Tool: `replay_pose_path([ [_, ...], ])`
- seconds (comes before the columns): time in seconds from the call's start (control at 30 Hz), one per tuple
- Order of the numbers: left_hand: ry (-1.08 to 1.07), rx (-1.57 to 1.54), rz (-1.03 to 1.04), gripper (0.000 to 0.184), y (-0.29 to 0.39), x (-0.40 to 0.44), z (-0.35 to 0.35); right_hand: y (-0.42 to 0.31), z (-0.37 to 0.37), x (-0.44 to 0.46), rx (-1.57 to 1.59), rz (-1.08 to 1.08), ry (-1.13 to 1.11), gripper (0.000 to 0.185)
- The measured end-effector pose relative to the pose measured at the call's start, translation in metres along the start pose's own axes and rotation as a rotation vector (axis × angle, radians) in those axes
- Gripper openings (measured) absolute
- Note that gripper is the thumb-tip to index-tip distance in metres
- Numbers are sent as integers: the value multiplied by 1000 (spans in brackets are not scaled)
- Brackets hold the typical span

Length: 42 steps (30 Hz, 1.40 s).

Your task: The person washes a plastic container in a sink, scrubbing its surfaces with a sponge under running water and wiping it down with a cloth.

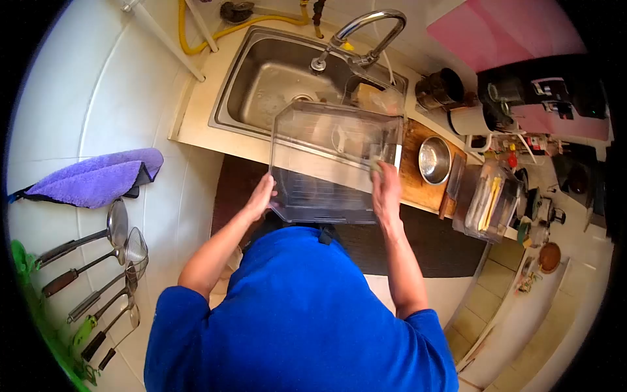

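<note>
- The left hand point(262, 195) is at the left edge of a clear plastic bin point(320, 194), close to its near corner, with the fingers bent against the side wall.
- The right hand point(385, 186) is on the bin's right side, fingers pointing forward; a small pale-green thing shows at its fingertips, too blurred to name.
- The bin is between the two hands, in front of the blue shirt point(300, 307). It is tilted, and its far part overlaps the near rim of the sink point(261, 85) in this view. Whether it touches the rim, I cannot tell.
- The steel sink is set into the pale table point(196, 127), and a curved metal faucet point(339, 39) stands at its far side.
- A yellow hose point(228, 31) runs along the wall behind the sink.
- To the right of the bin, a metal bowl point(435, 160) rests on a wooden board point(413, 179).
- Farther right is a clear container point(471, 206) with long yellow things point(490, 204) in it.
- On the left wall hangs a purple towel point(104, 176), with a ladle point(117, 225), a wire strainer point(136, 251) and other long-handled tools below it.
</note>
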<state>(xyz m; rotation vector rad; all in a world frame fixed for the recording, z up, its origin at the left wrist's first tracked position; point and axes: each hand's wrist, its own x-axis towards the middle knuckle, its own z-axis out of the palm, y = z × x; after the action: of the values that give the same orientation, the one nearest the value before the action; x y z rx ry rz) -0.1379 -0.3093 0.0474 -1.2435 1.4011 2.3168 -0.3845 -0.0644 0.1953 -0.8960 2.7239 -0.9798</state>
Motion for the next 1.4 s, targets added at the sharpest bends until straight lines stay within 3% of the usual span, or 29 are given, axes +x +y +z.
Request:
replay_pose_path([
  [0.03, 63, 62, 31, 76, -5, 2, 6, 0, 11, 19, 93, -2, -156, 31],
  [0.1, 122, 67, 41, 75, -11, 6, 11, 30, 60, 54, 87, 3, -148, 31],
  [0.17, 184, 112, 36, 74, -10, 11, 12, 53, 104, 82, 133, 34, -65, 38],
  [0.23, 243, 107, 10, 74, -3, 14, 17, 82, 155, 97, -104, 115, 299, 47],
  [0.27, 243, 82, -23, 74, 4, 11, 19, 82, 182, 99, -268, 161, 303, 52],
  [0.37, 249, 58, -86, 74, 13, 7, 18, 27, 217, 89, -5, -32, 115, 59],
  [0.47, 257, 19, -128, 74, 20, 3, 22, -23, 238, 62, -124, -357, -251, 65],
  [0.5, 264, 24, -130, 74, 20, 4, 20, -22, 229, 66, -129, -357, -249, 65],
  [0.57, 261, 23, -134, 73, 19, 5, 15, -9, 202, 72, -103, -533, -483, 62],
  [0.6, 246, 70, -107, 73, 18, 8, 11, 12, 192, 75, -125, -640, -419, 56],
  [0.67, 249, 133, -37, 71, 21, 9, 13, 51, 168, 82, -165, -457, -287, 51],
  [0.7, 247, 121, -34, 71, 23, 10, 15, 51, 144, 86, -207, -276, -140, 45],
  [0.73, 237, 150, 13, 72, 25, 12, 16, 75, 145, 85, -312, -74, -76, 52],
  [0.77, 230, 182, 59, 72, 27, 13, 18, 87, 164, 81, -317, -83, -77, 52],
  [0.83, 218, 190, 59, 73, 40, 9, 24, 87, 193, 84, -486, 134, 270, 56],
  [0.87, 205, 205, 51, 74, 45, 6, 26, 71, 206, 89, -548, 301, 51, 59],
  [0.9, 212, 198, 49, 74, 48, 5, 27, 98, 264, 93, -234, 284, 269, 58],
  [0.97, 166, 207, 59, 74, 49, 4, 25, 20, 287, 90, 242, 229, 174, 59],
  [1.0, 159, 225, 60, 75, 54, 1, 26, 1, 283, 81, 11, -113, -127, 68],
  [1.03, 161, 223, 54, 75, 52, 0, 26, -36, 273, 72, 38, -192, -234, 75],
  [1.13, 172, 220, 43, 75, 50, 12, 22, -40, 251, 46, 130, -225, -241, 76],
  [1.27, 161, 286, 138, 73, 42, 29, 14, 19, 188, -3, 13, -726, -696, 62],
  [1.3, 162, 300, 141, 72, 40, 31, 14, 17, 170, -10, -7, -796, -775, 49],
  [1.37, 163, 328, 147, 71, 36, 32, 13, 18, 159, 4, -6, -785, -988, 49],
  [1.4, 160, 280, 158, 66, 44, 24, 19, 17, 157, 19, 55, -700, -965, 48],
])
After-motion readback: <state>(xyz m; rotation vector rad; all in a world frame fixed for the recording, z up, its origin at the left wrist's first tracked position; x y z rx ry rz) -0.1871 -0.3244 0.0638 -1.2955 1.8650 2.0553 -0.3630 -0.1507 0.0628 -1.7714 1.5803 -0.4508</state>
